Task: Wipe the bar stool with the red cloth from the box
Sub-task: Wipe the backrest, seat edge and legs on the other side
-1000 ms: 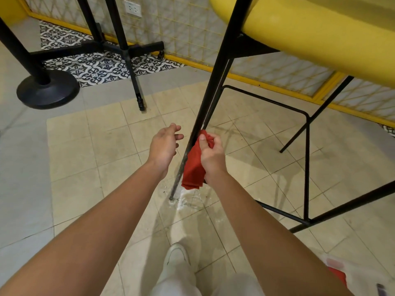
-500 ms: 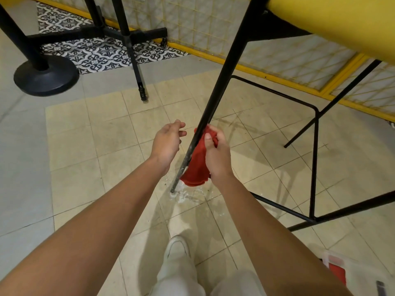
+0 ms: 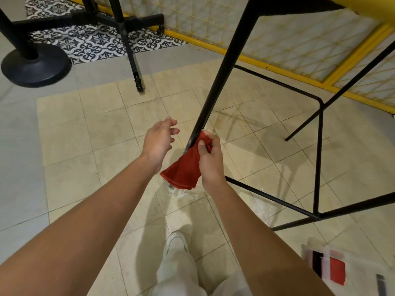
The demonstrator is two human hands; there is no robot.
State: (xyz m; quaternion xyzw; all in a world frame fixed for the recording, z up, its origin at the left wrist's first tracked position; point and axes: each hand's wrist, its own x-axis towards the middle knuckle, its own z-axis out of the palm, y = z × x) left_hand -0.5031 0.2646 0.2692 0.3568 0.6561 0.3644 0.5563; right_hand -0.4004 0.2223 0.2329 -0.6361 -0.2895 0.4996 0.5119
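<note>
The bar stool has a yellow seat at the top right and black metal legs; its front leg slants down through the middle of the view. My right hand grips the red cloth wrapped round the low end of that leg, close to the floor. The cloth's loose end hangs below my fist and hides the leg's foot. My left hand hovers just left of the leg with relaxed fingers, holding nothing. A clear plastic box with red and black items inside lies on the floor at the bottom right.
The stool's footrest bars run across the right side. A round black base and a black cross-shaped table stand occupy the top left. A yellow-framed mesh partition lines the back. My white shoe is on the beige tiles below.
My right hand has slid the red cloth down the stool leg toward the floor. The view has tilted down, showing more of the box. My left hand stays beside the leg.
</note>
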